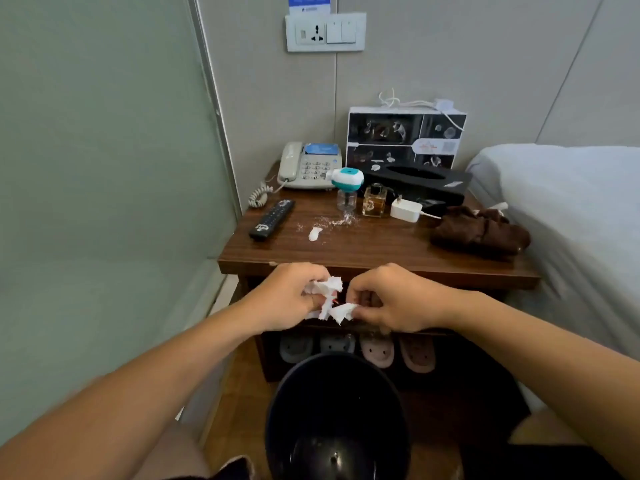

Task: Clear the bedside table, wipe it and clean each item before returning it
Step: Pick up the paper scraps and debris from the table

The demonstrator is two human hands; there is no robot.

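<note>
Well, step in hand: clearing litter, judged from the crumpled tissue point(327, 299) held in front of the table edge, above the bin point(337, 410) at 6 o'clock.
Left hand point(294, 294): fingers curled round one wad of the tissue.
Right hand point(391, 301): fingertips pinching the other white scrap, just beside the left (whether one torn piece or two, hard to tell).
Bedside table point(363, 251): not yet cleared; wiping not begun, by the look of it.
At 11 o'clock: phone point(308, 166), with the remote point(272, 220) in front of it.
Centre: white crumbs and a small white scrap point(315, 233), near a teal-topped plug-in bottle point(347, 188) and a perfume bottle point(374, 200).
At 1 o'clock: white charger point(406, 210), black tissue box point(419, 183), printed box point(405, 138) behind against the wall.
At 3 o'clock: brown cloth point(479, 233), bunched at the table's bed side.
Next move, likely: release both pieces into the bin directly below; then lift the items off one at a time, since crumbs lie close among the small bottles (easy to knock over).
</note>
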